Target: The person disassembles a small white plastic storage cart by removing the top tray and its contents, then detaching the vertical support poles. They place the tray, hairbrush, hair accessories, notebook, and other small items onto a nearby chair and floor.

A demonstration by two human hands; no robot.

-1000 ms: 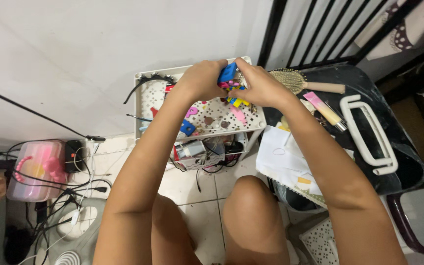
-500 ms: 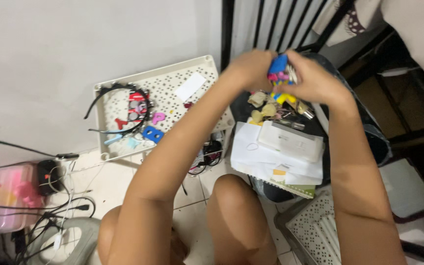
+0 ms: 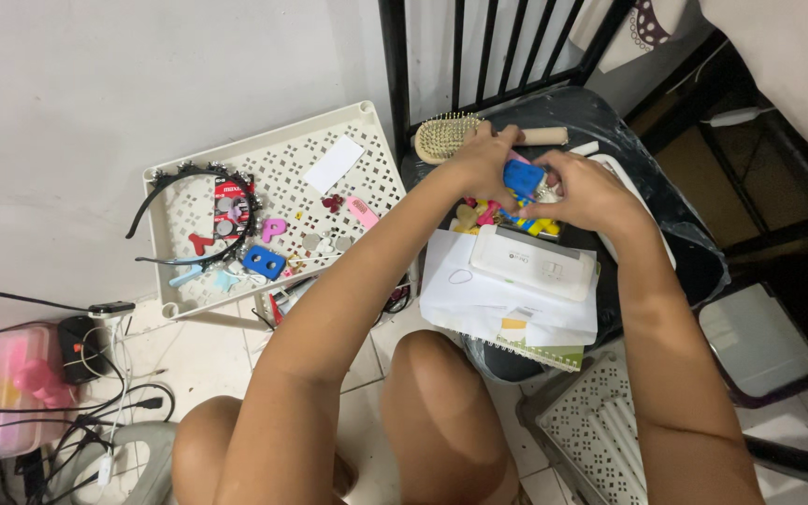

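Hands (image 3: 535, 182), toy bundle (image 3: 522, 178) lower, onto chair (image 3: 666, 201).

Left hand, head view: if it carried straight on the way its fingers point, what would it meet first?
The left hand points up and right, already gripping the bunch of small colourful toys with the right hand. Past that, the wooden hairbrush handle on the black seat seems next, though depth is unclear.
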